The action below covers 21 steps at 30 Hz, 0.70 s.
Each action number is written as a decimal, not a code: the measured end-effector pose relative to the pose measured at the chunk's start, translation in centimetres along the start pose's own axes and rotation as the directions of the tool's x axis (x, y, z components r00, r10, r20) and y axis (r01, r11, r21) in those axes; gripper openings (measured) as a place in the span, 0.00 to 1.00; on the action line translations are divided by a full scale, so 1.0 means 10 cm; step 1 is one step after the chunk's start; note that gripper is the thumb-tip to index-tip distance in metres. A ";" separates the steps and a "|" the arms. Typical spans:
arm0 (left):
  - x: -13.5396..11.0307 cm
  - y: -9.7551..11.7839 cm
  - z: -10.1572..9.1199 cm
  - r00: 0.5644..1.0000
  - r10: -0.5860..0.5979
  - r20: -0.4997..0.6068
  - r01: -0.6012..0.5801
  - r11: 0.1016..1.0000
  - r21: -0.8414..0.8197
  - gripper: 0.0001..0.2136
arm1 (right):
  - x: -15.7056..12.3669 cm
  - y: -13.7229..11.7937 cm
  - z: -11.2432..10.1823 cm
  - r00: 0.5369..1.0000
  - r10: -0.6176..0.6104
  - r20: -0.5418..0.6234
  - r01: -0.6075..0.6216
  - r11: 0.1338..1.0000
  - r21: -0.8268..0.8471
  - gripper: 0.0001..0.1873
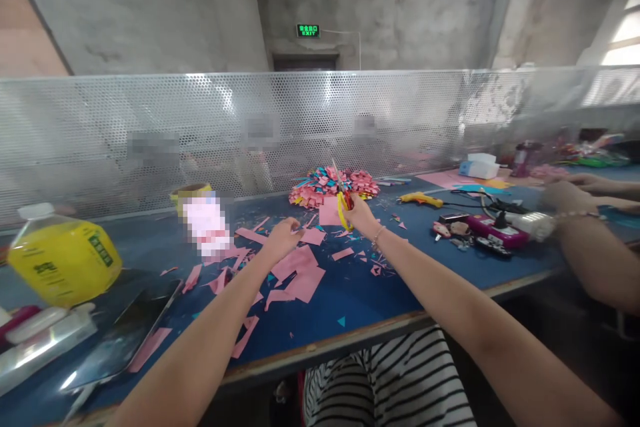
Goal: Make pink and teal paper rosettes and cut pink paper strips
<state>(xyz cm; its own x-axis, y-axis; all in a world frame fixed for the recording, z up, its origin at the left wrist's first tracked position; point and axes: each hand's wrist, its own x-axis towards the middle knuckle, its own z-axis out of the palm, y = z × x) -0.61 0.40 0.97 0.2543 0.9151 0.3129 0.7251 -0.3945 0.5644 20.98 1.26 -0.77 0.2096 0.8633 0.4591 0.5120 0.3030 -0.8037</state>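
Note:
My right hand [361, 217] is closed round the yellow handles of a pair of scissors [343, 199], blades pointing up and away. A small pink paper piece [329, 212] stands at the scissors, just left of the handles. My left hand [283, 238] reaches over pink paper scraps [299, 272] on the blue table [350, 300], its fingers curled and pinching the edge of a pink piece [314, 236]. Behind the scissors lies a heap of small pink, blue and yellow cut pieces [333, 185].
A yellow bottle [63, 255] and a dark phone [125, 337] lie at the left. A yellow glue gun [420, 199], a pink device [495, 232] and another person's arms [590, 213] are at the right. A perforated metal screen [300, 127] backs the table.

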 end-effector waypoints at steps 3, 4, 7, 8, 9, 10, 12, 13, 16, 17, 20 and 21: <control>0.00 -0.09 0.00 0.985 0.078 0.151 -0.117 0.956 0.270 0.07 | 0.04 0.10 -0.12 0.998 0.066 0.009 -0.065 0.997 -0.046 0.11; -0.01 -0.11 0.01 0.977 0.086 0.195 -0.146 0.938 0.314 0.08 | 0.05 0.13 -0.14 0.996 0.084 0.016 -0.083 0.994 -0.069 0.12; -0.02 -0.13 0.05 0.964 0.110 0.240 -0.190 0.920 0.342 0.09 | 0.03 0.14 -0.15 0.989 0.140 0.037 -0.135 0.984 -0.112 0.12; -0.02 -0.14 0.06 0.966 0.113 0.231 -0.189 0.922 0.338 0.08 | 0.02 0.13 -0.13 0.988 0.150 0.048 -0.144 0.984 -0.108 0.11; -0.02 -0.14 0.07 0.970 0.110 0.216 -0.180 0.925 0.334 0.08 | 0.01 0.12 -0.11 0.986 0.153 0.062 -0.146 0.984 -0.097 0.11; -0.01 -0.13 0.08 0.974 0.100 0.204 -0.166 0.928 0.334 0.07 | -0.01 0.10 -0.09 0.985 0.155 0.078 -0.149 0.985 -0.085 0.10; 0.00 -0.13 0.08 0.979 0.076 0.188 -0.136 0.933 0.333 0.07 | -0.04 0.06 -0.04 0.980 0.159 0.117 -0.152 0.986 -0.063 0.08; 0.00 -0.12 0.06 0.981 0.073 0.182 -0.130 0.937 0.324 0.07 | -0.06 0.04 -0.01 0.977 0.158 0.140 -0.152 0.987 -0.057 0.08; -0.01 -0.09 -0.06 0.978 0.091 0.187 -0.140 0.954 0.266 0.11 | -0.10 0.01 0.04 0.972 0.143 0.189 -0.132 0.989 -0.068 0.08; -0.02 -0.09 -0.11 0.975 0.090 0.205 -0.139 0.960 0.242 0.13 | -0.11 0.01 0.05 0.975 0.122 0.187 -0.108 0.991 -0.083 0.08; -0.06 -0.09 -0.25 0.955 0.047 0.294 -0.093 0.985 0.145 0.22 | -0.13 0.02 0.06 0.985 -0.047 0.168 0.083 0.973 -0.213 0.10; -0.07 -0.10 -0.27 0.947 0.035 0.318 -0.074 0.991 0.112 0.24 | -0.13 0.03 0.06 0.979 -0.108 0.174 0.154 0.949 -0.274 0.10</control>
<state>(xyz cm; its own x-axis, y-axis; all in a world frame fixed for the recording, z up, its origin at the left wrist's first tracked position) -3.25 -0.10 2.24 0.4701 0.8796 0.0729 0.7714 -0.4496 0.4503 20.34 0.47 -1.87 0.0047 0.8825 0.4703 0.7465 0.3098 -0.5888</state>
